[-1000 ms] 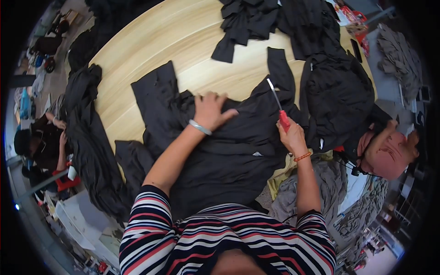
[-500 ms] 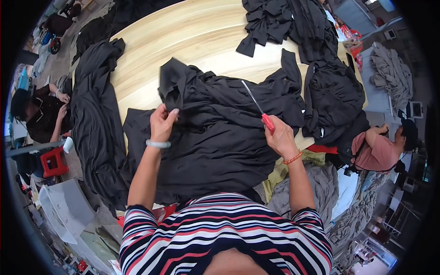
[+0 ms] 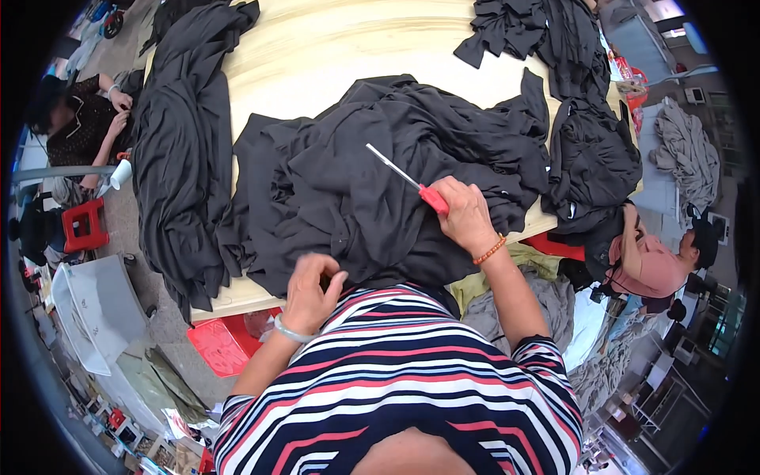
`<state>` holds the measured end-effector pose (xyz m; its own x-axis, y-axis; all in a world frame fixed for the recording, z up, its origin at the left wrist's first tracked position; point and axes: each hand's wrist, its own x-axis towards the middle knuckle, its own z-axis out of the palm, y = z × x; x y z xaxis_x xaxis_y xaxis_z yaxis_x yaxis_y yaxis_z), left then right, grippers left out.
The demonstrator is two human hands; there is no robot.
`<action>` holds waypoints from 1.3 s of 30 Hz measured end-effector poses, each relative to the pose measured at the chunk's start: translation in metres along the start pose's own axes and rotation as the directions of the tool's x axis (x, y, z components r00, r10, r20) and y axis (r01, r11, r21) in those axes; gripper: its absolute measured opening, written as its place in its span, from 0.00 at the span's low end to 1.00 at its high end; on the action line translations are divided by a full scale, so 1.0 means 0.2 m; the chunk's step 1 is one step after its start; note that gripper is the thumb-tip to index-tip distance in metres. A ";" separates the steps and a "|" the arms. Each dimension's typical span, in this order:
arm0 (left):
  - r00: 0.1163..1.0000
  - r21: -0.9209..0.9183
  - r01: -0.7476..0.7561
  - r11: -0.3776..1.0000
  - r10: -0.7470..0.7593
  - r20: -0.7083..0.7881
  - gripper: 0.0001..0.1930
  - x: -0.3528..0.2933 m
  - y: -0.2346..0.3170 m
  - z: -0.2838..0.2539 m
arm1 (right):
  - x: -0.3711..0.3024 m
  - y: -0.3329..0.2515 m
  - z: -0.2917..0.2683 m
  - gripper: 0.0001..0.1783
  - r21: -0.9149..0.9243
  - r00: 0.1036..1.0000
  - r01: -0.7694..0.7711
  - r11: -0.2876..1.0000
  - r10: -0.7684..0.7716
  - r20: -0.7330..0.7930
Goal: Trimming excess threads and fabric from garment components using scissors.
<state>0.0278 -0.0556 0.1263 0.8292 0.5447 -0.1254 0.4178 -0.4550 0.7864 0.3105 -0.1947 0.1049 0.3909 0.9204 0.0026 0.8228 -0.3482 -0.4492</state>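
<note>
A rumpled black garment (image 3: 317, 174) is spread over the near part of the wooden table, its folds heaped toward the middle. My right hand (image 3: 467, 214) is closed round the red handle of a screwdriver (image 3: 396, 168). Its thin metal shaft points up and left over the cloth. By the garment's near edge, close to my striped top, is my left hand (image 3: 313, 294). Its fingers are curved and a little blurred, with a gap between them and the thumb; nothing shows in it.
More black garments lie along the table's left side (image 3: 186, 158) and in piles at the right (image 3: 594, 162) and far right (image 3: 507, 32). Red stools stand at the left (image 3: 85, 226) and below the near edge (image 3: 224, 344). Co-workers sit at the left (image 3: 79, 131) and right (image 3: 653, 261).
My left hand has let go of the garment's raised part and come down toward me; that part now lies flat. The screwdriver has shifted left with my right hand. The whole view has also shifted.
</note>
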 end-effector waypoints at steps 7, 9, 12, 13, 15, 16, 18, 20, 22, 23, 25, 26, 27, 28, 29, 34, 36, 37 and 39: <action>0.907 0.244 -0.409 0.879 0.364 0.210 0.32 0.20 0.02 -0.01 | -0.07 0.05 -0.13 0.14 0.016 0.984 -0.051 0.999 0.053 -0.168; 0.864 0.319 -0.503 0.803 0.478 0.158 0.30 0.23 0.01 0.02 | -0.08 0.11 -0.25 0.11 0.056 0.955 -0.056 0.997 0.070 -0.288; 0.765 0.402 -0.625 0.669 0.627 0.145 0.18 0.31 0.03 0.06 | -0.15 0.17 -0.42 0.11 0.129 0.896 -0.220 0.967 0.253 -0.365; 0.689 0.387 -0.700 0.599 0.709 0.148 0.15 0.34 0.06 0.07 | -0.17 0.20 -0.45 0.11 0.123 0.869 -0.280 0.952 0.306 -0.388; 0.694 -0.001 -0.708 0.706 0.696 0.183 0.10 0.36 0.10 0.10 | -0.23 0.29 -0.45 0.10 0.091 0.840 -0.314 0.945 0.322 -0.437; 0.753 -0.069 -0.591 0.804 0.580 0.311 0.10 0.34 0.11 0.10 | -0.26 0.35 -0.42 0.10 0.030 0.829 -0.353 0.935 0.328 -0.453; 0.762 -0.153 -0.228 0.962 0.274 0.587 0.15 0.32 0.18 0.07 | -0.33 0.39 -0.37 0.12 -0.063 0.850 -0.395 0.916 0.339 -0.403; 0.739 -0.219 -0.038 0.975 0.175 0.650 0.18 0.33 0.12 0.16 | -0.41 0.37 -0.33 0.14 -0.021 0.855 -0.439 0.898 0.410 -0.318; 0.721 -0.144 0.116 0.983 0.016 0.693 0.25 0.34 0.14 0.19 | -0.50 0.30 -0.29 0.15 0.036 0.859 -0.453 0.891 0.446 -0.252; 0.762 -0.038 0.027 0.999 0.004 0.647 0.26 0.35 0.17 0.23 | -0.54 0.27 -0.29 0.15 0.041 0.854 -0.461 0.886 0.456 -0.249; 0.887 0.144 -0.233 0.962 0.150 0.437 0.27 0.30 0.26 0.29 | -0.63 0.21 -0.30 0.18 0.076 0.880 -0.438 0.896 0.445 -0.165; 0.899 0.164 -0.414 0.895 0.375 0.226 0.26 0.26 0.22 0.37 | -0.67 0.18 -0.30 0.18 0.097 0.876 -0.454 0.886 0.464 -0.129; 0.898 0.162 -0.416 0.895 0.376 0.229 0.26 0.25 0.20 0.42 | -0.71 0.15 -0.31 0.18 0.097 0.875 -0.458 0.884 0.467 -0.130; 0.903 0.165 -0.419 0.893 0.392 0.175 0.24 0.25 0.18 0.45 | -0.75 0.12 -0.32 0.17 0.090 0.890 -0.434 0.896 0.442 -0.115; 0.906 0.169 -0.422 0.891 0.406 0.118 0.21 0.25 0.16 0.48 | -0.79 0.08 -0.33 0.17 0.082 0.904 -0.408 0.909 0.415 -0.101; 0.922 -0.613 0.211 0.761 0.052 0.383 0.05 0.33 0.09 0.45 | -0.89 -0.13 -0.37 0.18 0.065 0.916 -0.400 0.914 0.399 0.036; 0.855 -0.704 0.447 0.552 -0.032 0.518 0.05 0.37 0.07 0.42 | -0.94 -0.24 -0.36 0.18 0.038 0.914 -0.399 0.916 0.393 0.104; 0.792 -0.700 0.584 0.411 -0.098 0.602 0.05 0.40 0.06 0.40 | -0.96 -0.28 -0.35 0.18 0.013 0.906 -0.397 0.918 0.389 0.166; 0.716 -0.688 0.694 0.210 -0.098 0.692 0.05 0.48 -0.02 0.38 | -0.98 -0.35 -0.31 0.18 -0.016 0.900 -0.382 0.924 0.376 0.221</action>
<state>0.1338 -0.0563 0.0651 0.8091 -0.0527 -0.5853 0.4078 0.7675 0.4946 0.2022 -0.3619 0.1917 0.5699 0.7368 -0.3638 0.6177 -0.6761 -0.4016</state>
